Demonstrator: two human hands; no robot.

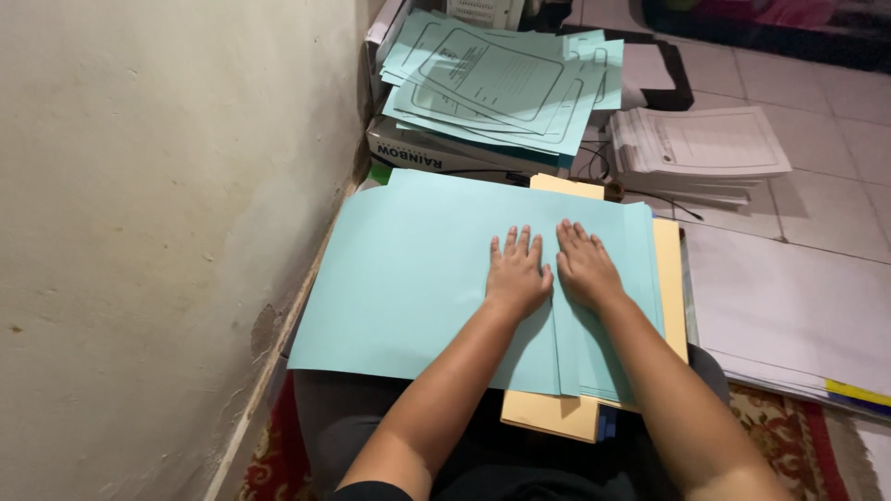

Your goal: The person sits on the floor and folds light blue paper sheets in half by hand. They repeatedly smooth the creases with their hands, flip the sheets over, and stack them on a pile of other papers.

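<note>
A large light-teal paper sheet [408, 269] lies flat across my lap, on top of more teal sheets and a tan folder [548, 413]. My left hand [517, 274] rests palm down on the teal sheet, fingers together and pointing away from me. Right beside it, my right hand [585, 264] presses palm down on the stacked teal sheets near their right edge. Neither hand grips anything; the thumbs nearly touch.
A cream wall [167, 232] stands close on the left. Ahead, printed teal sheets [501, 83] lie on a cardboard box [436, 153]. A stack of white printed paper [696, 148] and a white sheet pile [789, 306] lie on the tiled floor at right. A patterned rug [789, 436] is below.
</note>
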